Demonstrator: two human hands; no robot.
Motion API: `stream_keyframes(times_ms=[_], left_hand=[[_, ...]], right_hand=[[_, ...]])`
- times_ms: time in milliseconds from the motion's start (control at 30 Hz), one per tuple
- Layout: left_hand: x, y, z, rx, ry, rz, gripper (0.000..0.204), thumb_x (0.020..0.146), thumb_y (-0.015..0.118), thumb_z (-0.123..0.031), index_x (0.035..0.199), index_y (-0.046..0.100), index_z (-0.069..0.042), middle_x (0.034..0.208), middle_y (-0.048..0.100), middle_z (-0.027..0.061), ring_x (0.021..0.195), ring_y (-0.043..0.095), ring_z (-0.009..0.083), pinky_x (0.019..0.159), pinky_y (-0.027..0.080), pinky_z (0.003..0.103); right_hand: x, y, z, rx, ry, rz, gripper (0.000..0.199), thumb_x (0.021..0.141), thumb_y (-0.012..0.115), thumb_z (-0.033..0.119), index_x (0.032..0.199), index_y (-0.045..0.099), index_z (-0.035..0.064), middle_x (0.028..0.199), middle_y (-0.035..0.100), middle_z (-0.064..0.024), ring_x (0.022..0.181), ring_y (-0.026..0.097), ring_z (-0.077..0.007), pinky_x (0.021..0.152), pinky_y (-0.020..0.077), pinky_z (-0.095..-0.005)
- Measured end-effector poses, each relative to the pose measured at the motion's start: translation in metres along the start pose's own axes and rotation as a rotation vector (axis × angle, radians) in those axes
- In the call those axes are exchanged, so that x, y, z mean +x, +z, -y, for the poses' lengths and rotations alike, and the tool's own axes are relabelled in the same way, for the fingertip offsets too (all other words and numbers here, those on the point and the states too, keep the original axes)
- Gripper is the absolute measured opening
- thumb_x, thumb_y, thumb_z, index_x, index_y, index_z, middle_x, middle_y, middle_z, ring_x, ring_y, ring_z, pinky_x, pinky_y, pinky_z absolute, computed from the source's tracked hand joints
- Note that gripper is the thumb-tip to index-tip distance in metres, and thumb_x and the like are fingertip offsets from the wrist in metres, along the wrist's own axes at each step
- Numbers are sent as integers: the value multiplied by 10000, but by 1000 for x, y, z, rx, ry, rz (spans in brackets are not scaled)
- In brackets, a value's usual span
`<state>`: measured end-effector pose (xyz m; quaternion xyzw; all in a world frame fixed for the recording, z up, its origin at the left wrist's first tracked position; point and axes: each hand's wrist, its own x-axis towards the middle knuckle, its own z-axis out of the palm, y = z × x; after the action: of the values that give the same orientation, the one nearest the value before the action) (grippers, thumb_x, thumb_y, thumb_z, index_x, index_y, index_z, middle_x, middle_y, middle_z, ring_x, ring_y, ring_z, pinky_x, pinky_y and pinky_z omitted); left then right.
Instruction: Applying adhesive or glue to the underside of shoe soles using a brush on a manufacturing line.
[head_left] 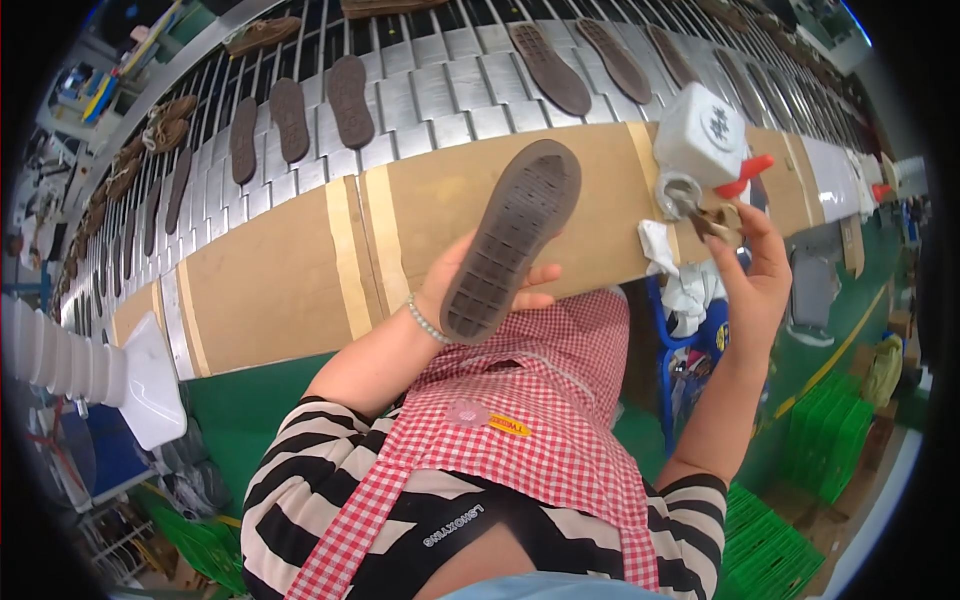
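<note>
While brown sole (pixel 514 235) lies across left hand (pixel 441 274), right hand (pixel 755 262) well apart.

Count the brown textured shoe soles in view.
At least 7: one brown textured sole in the left hand; on the grey slatted metal conveyor, the nearest three soles left of it and nearest three right. More toward both ends are too indistinct to count.

The left forearm (pixel 375 350) points between one and two o'clock; the left hand (pixel 440 278) grips from beneath, fingertips (pixel 545 273) toward three. The right forearm (pixel 735 395) points near twelve; the right hand (pixel 752 275) pinches toward eleven.
</note>
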<state>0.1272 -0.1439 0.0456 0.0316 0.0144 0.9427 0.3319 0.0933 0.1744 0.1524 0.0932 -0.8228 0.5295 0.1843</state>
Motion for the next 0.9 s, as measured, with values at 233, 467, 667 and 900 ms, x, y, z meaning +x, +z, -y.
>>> stream_keyframes(times_ms=[233,467,667,900], left_hand=[[-2,8,34,119,-75,31,550,1087,337,-387,1506,382,-34,1474,475,193,1246,550,465,994,503,621],[-7,22,45,249,-74,36,559,1088,313,-412,1474,421,-22,1381,550,231,1215,587,433,983,517,597],[-12,20,46,257,21,-154,492,1083,346,-376,1390,517,-33,1284,622,185,1099,655,359,932,574,524],[-4,23,44,164,32,-129,447,1084,345,-337,1350,522,-24,1225,647,155,1028,684,258,867,599,393]], right_hand=[[-31,50,57,-258,-513,176,463,644,739,-31,1093,705,79,1067,705,-57,1190,602,-321,1019,447,-465],[-46,57,57,-318,-656,243,437,652,752,33,1081,709,105,1057,706,-32,1175,604,-302,1047,406,-525],[-65,62,66,-284,-689,394,430,653,774,62,1075,711,115,1049,698,-24,1152,609,-285,1061,400,-514],[-71,72,62,-265,-665,345,419,646,769,51,1059,715,96,1018,691,-29,1111,625,-273,1032,430,-515]])
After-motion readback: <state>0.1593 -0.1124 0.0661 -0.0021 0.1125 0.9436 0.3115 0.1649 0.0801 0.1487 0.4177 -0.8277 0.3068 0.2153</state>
